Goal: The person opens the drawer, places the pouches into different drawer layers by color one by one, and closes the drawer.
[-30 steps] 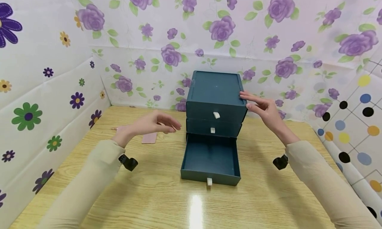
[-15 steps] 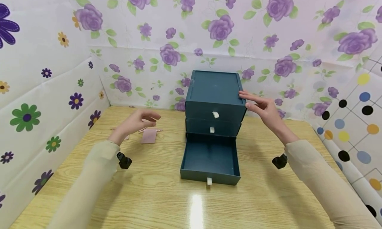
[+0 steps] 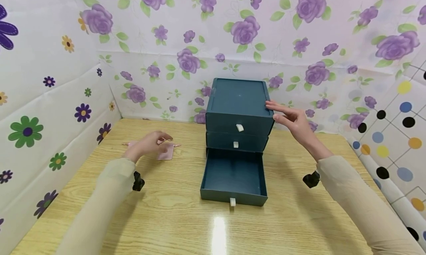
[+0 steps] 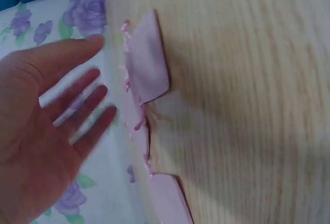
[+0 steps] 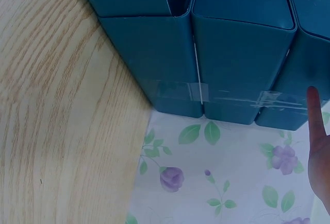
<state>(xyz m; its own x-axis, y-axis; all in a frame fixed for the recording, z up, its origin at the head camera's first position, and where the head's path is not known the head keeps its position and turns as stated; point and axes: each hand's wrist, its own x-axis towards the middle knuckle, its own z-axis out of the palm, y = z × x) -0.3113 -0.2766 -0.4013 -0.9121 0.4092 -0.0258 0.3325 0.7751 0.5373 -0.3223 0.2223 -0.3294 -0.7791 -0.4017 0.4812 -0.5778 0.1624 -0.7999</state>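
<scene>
Flat pink pieces [image 3: 166,154] edged with twisted pink cord lie at the table's back left. Just over them hovers my left hand [image 3: 149,145], its fingers relaxed and holding nothing. In the left wrist view, a gap separates that hand [image 4: 46,126] from the pink pieces [image 4: 148,62]. A dark blue unit of stacked drawers [image 3: 239,96] stands right of centre. Its bottom drawer [image 3: 216,195] is pulled out, and no object shows inside. My right hand [image 3: 294,123] rests on the unit's upper right edge, fingers on top and thumb by the side.
White tabs [image 3: 239,128] mark the drawer fronts; the two upper drawers are closed. Clear tape [image 5: 180,91] runs across the unit's side. Flower-printed cloth [image 3: 186,85] hangs behind the wooden table [image 3: 166,210], and printed sheets stand at both sides.
My left hand has moved left and down, away from the drawers to over the pink pieces. The right hand stays on the unit. The head view has shifted slightly.
</scene>
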